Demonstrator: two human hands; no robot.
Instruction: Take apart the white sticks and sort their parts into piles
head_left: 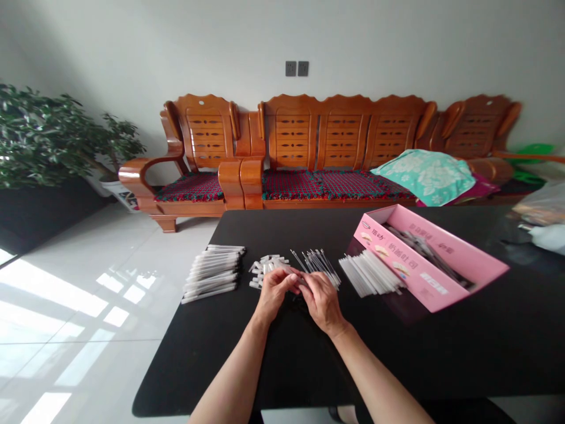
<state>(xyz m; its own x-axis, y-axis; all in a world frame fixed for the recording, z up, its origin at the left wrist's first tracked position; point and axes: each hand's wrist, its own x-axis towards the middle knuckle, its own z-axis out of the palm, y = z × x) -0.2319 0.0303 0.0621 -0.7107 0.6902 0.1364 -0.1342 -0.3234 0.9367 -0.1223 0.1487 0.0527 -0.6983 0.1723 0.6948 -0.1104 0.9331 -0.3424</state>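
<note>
My left hand (pixel 274 290) and my right hand (pixel 323 299) meet over the near middle of the table, both closed on a slim pen (pixel 302 281) that is mostly covered by the fingers. Just beyond my left hand lies a loose heap of short white pen caps (pixel 265 266). Thin pen refills (pixel 318 261) with metal tips fan out behind my right hand. To the right, white pen barrels (pixel 368 274) lie side by side. A stack of capped pens (pixel 212 274) rests at the left edge of the table.
A pink box (pixel 424 288), open at the top, holds dark slender pieces at the right of the black table (pixel 318 365). Plastic bags (pixel 545 215) sit at the far right. Behind stands a wooden bench (pixel 344 135) with a turquoise cushion (pixel 428 175); plants are left.
</note>
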